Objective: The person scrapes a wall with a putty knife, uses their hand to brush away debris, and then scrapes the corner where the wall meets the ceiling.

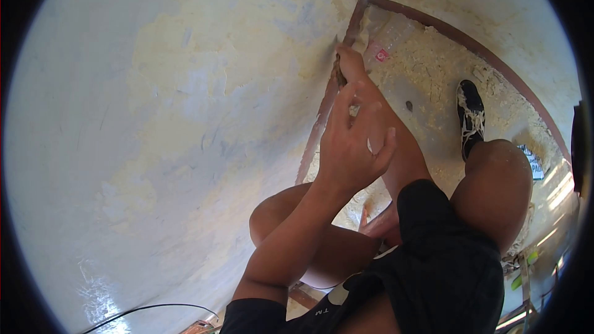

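My right hand (pixel 351 65) reaches forward to the foot of the wall, its fingers closed around a thin, dark, brownish tool (pixel 340 73). Most of that tool is hidden by the hand, so its kind cannot be made out. It is close against the brown skirting (pixel 322 114) where the wall (pixel 204 105) meets the floor. Nearer to me, my left hand (pixel 351 145) is raised in front of my right forearm. Its fingers are apart and slightly bent, with nothing visible in them. The wall has patchy yellowish and white areas.
Pale crumbly flakes (pixel 427 62) cover much of the floor. A clear plastic bottle with a red label (pixel 382 55) lies near the corner. My black shoe (pixel 471 111) is on the right, with a printed packet (pixel 532 162) beyond my knee. A black cable (pixel 154 306) curves at lower left.
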A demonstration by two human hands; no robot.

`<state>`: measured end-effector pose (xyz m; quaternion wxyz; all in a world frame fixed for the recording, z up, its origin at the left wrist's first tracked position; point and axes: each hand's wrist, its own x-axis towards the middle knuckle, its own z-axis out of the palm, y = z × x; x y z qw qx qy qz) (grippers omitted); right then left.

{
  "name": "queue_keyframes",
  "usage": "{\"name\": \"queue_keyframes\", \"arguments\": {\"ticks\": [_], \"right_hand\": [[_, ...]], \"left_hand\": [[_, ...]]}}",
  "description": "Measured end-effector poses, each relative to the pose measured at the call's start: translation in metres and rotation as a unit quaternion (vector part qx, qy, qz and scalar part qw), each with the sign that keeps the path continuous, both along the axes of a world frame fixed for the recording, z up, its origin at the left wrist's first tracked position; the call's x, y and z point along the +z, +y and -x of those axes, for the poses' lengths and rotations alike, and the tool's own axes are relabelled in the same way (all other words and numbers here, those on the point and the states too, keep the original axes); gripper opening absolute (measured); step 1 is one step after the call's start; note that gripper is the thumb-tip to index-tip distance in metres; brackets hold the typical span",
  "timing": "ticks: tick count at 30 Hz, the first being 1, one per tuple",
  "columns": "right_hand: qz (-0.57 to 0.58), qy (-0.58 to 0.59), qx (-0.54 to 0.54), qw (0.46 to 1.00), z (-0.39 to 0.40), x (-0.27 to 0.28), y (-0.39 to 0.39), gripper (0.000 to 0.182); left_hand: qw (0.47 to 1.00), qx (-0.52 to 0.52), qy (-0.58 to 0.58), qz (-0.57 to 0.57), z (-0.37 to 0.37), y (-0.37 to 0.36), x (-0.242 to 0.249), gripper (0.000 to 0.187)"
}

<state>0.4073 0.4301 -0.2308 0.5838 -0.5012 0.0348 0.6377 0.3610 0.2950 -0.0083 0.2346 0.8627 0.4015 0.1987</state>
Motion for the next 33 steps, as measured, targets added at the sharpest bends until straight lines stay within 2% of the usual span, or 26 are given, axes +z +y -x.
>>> {"name": "queue_keyframes", "arguments": {"ticks": [2, 3, 5, 6, 7, 9, 11, 13, 15, 16, 18, 19, 21, 24, 27, 30, 31, 33], "right_hand": [[-0.088, -0.235, -0.043, 0.967, 0.008, -0.005, -0.005, 0.031], [-0.084, -0.233, -0.041, 0.968, 0.004, -0.01, -0.002, 0.031], [-0.015, -0.061, -0.023, 0.998, -0.015, -0.007, 0.009, 0.031], [-0.016, -0.042, -0.015, 0.999, -0.016, -0.004, 0.007, 0.03], [-0.018, -0.046, -0.016, 0.999, -0.01, -0.003, 0.0, 0.03], [-0.103, -0.233, -0.033, 0.966, 0.003, -0.002, -0.009, 0.031], [-0.091, -0.242, -0.031, 0.965, -0.003, -0.002, 0.001, 0.031], [-0.065, -0.235, -0.024, 0.97, -0.003, -0.005, -0.001, 0.031], [-0.011, -0.015, -0.034, 0.999, -0.019, 0.002, 0.011, 0.031], [-0.015, -0.017, -0.038, 0.999, -0.014, 0.001, 0.008, 0.031], [-0.093, -0.22, -0.036, 0.97, 0.002, -0.005, -0.001, 0.03], [-0.096, -0.224, -0.038, 0.969, 0.0, 0.002, 0.001, 0.03], [-0.068, -0.109, -0.015, 0.992, 0.002, 0.011, -0.002, 0.03], [-0.061, -0.041, -0.019, 0.997, -0.007, 0.022, -0.002, 0.032], [-0.073, -0.077, -0.03, 0.994, 0.004, 0.031, -0.005, 0.029], [-0.078, -0.133, -0.04, 0.987, 0.005, 0.008, 0.011, 0.029], [-0.074, -0.127, -0.041, 0.988, 0.0, 0.006, 0.013, 0.029], [-0.02, -0.001, -0.029, 0.999, -0.021, 0.015, 0.016, 0.032]], "left_hand": [[1.0, -0.004, -0.007, -0.003, -0.002, 0.004, 0.002, 0.033], [1.0, -0.004, -0.005, -0.002, -0.001, 0.001, 0.003, 0.033], [1.0, 0.001, 0.0, 0.0, 0.0, -0.001, 0.006, 0.033], [1.0, 0.003, -0.002, -0.005, -0.001, -0.001, 0.008, 0.033], [1.0, 0.002, -0.006, -0.007, 0.001, -0.003, 0.007, 0.033], [1.0, -0.005, 0.001, -0.008, 0.003, -0.001, 0.003, 0.033], [1.0, -0.008, -0.009, -0.014, -0.001, 0.005, 0.003, 0.033], [1.0, -0.007, -0.001, -0.005, 0.0, -0.001, 0.004, 0.033], [1.0, 0.002, -0.011, -0.001, -0.003, -0.001, 0.005, 0.034], [1.0, -0.001, -0.013, -0.005, -0.002, -0.002, 0.005, 0.034], [1.0, -0.009, 0.011, -0.004, 0.001, -0.001, -0.001, 0.035], [1.0, -0.011, 0.008, -0.008, -0.003, 0.003, 0.0, 0.035], [1.0, -0.019, -0.011, -0.012, -0.006, 0.003, 0.001, 0.036], [1.0, -0.011, -0.019, -0.022, -0.01, 0.001, 0.004, 0.035], [1.0, -0.011, -0.001, -0.025, -0.003, -0.002, 0.0, 0.035], [0.999, -0.016, 0.005, -0.033, -0.001, 0.0, -0.003, 0.034], [0.999, -0.017, 0.011, -0.029, -0.002, -0.001, -0.003, 0.034], [1.0, -0.004, 0.013, -0.011, -0.006, 0.0, 0.0, 0.034]]}}
